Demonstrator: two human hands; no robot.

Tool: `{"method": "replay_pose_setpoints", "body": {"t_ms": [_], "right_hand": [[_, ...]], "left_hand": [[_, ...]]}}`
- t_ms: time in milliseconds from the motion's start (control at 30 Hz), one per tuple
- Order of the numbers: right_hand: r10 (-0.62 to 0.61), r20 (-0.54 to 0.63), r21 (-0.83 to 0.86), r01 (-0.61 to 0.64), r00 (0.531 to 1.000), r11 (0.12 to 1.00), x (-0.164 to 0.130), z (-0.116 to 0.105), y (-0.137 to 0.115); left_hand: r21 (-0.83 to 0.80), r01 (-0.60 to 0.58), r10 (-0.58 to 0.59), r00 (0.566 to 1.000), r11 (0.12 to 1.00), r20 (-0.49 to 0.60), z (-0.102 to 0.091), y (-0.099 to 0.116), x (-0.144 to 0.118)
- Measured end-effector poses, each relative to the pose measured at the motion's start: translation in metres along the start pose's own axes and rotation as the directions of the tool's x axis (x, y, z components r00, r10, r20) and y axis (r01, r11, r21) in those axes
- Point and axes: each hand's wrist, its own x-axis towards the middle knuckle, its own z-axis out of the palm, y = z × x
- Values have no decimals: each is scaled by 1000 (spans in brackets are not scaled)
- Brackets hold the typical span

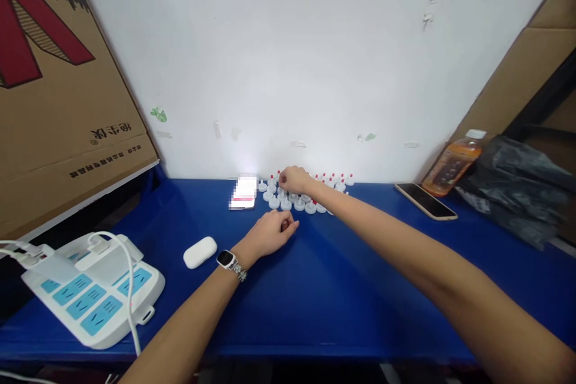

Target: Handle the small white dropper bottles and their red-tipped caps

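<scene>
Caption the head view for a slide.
Right hand reaches into white red-tipped caps on blue table; left hand rests closed nearby.

Caps [299, 204] under the right hand [294, 180] – white moulded plastic, slight sheen. Desk [342, 288] – smooth blue, semi-gloss. Earbud case [200, 252] by the left hand [270, 234] – glossy white plastic. Watch band [239, 272] looks metal. Phone [426, 201] right of the hands – glossy glass. Box [58, 90] far left – matt corrugated cardboard.

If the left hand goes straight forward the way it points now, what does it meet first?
Probably the white caps: the left hand points at them across bare blue table. Depth is unclear.
</scene>
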Motion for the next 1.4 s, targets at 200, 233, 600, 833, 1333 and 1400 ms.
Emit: {"method": "replay_pose_setpoints", "body": {"t_ms": [200, 233, 600, 833, 1333, 1400], "right_hand": [[86, -103, 78, -78, 991, 994, 21, 1, -2], [96, -102, 97, -86, 990, 992, 26, 3, -2], [87, -162, 239, -46, 983, 970, 29, 2, -6], [46, -308, 590, 152, 950, 793, -50, -16, 20], [308, -296, 887, 141, 904, 439, -150, 8, 34], [326, -284, 913, 151, 902, 378, -151, 12, 29]], "left_hand": [[-13, 2, -2, 1000, 1000, 4, 1, -2, 1], [-18, 3, -3, 1000, 1000, 4, 1, -2, 1], [-70, 4, -7, 999, 998, -34, -3, -7, 1], [-144, -14, -23, 966, 989, -256, -8, 5, -1], [-185, -184, 115, 936, 965, -332, 16, 45, 47], [-160, -214, 144, 921, 964, -363, 24, 46, 45]]}}
